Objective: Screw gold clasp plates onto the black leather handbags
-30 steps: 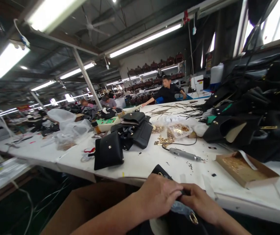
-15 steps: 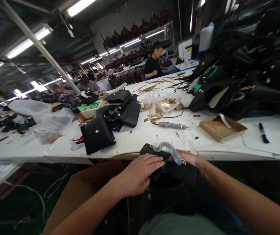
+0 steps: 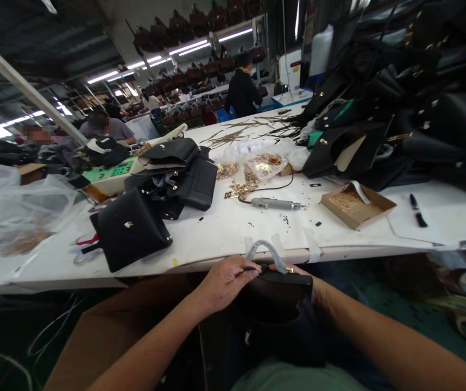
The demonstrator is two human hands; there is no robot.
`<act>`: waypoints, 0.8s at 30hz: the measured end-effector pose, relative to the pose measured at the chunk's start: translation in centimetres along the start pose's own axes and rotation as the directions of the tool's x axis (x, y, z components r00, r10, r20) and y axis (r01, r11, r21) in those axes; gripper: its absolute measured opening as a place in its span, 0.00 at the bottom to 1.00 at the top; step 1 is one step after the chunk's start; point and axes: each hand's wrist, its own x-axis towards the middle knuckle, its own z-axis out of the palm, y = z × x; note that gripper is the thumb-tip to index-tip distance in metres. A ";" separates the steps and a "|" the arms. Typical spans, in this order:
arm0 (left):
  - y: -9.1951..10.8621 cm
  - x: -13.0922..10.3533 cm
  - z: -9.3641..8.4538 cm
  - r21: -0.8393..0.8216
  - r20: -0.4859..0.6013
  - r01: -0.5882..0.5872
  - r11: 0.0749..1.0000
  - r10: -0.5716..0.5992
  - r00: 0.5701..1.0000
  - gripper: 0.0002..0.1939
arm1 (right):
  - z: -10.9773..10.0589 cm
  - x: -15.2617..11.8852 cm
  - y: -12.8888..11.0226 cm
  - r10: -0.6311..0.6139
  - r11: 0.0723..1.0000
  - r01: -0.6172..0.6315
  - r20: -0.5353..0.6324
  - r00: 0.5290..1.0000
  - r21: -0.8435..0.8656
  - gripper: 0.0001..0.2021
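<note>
In my lap, below the table edge, is a black handbag [image 3: 284, 279] with its dark inside facing me. Its arched handle [image 3: 266, 245] is wrapped in clear plastic and has gold fittings. My left hand [image 3: 230, 278] pinches the bag's upper left edge between thumb and fingers. From the far right side my right hand [image 3: 303, 272] grips the bag; most of its fingers are hidden behind the black leather. A metal clasp [image 3: 248, 336] shows on the part of the bag nearest me.
On the white table [image 3: 216, 233] lie a grey electric screwdriver [image 3: 276, 203], gold hardware [image 3: 241, 188], a cardboard tray [image 3: 357, 206] of small parts and a black brush [image 3: 417, 210]. Black bags [image 3: 129, 228] are stacked left, with more piled right. Co-workers are in the background.
The bag has been tipped so its inside opens towards me. My left hand has gone from lying flat across it to pinching its edge. The view has swung to the right.
</note>
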 end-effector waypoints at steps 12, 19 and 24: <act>-1.4 4.9 1.4 -0.117 -0.039 0.225 0.967 -0.231 0.972 0.24 | -2.4 -5.7 -0.9 -0.103 0.857 0.082 -0.013 0.995 -0.508 0.20; -3.0 6.4 3.9 -0.295 -0.031 0.273 0.916 -0.294 0.955 0.23 | -4.3 -7.4 -5.0 -0.256 0.687 0.131 -0.069 0.964 -0.715 0.27; -3.1 7.6 4.2 -0.278 -0.050 0.237 0.931 -0.261 0.964 0.23 | -1.0 -3.6 -9.5 -0.682 0.305 0.376 0.076 0.728 -0.875 0.16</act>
